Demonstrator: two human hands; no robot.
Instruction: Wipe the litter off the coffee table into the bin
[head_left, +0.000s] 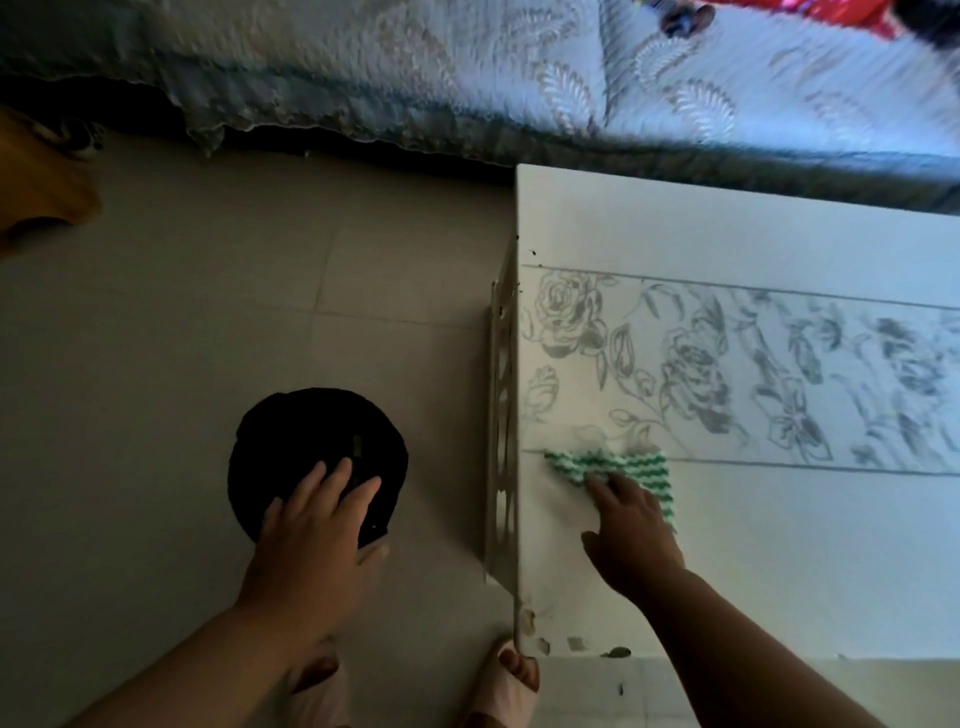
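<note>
A white coffee table (727, 228) with a grey rose band fills the right half of the view. On it, near its left edge, lies a green-and-white striped cloth (631, 465), and my right hand (631, 535) presses flat on the cloth. On the floor to the left of the table stands a round black bin (306, 441). My left hand (311, 540) hovers over the bin's near rim with fingers spread; I cannot tell if it touches. Small dark litter bits (615, 651) lie along the table's near left corner, with specks (533, 253) at its far left edge.
A sofa with a patterned cover (415, 67) runs along the far side, close behind the table. Beige floor tiles (208, 312) spread to the left. A brown wooden object (41, 182) sits at far left. My feet in slippers (511, 675) stand by the table's corner.
</note>
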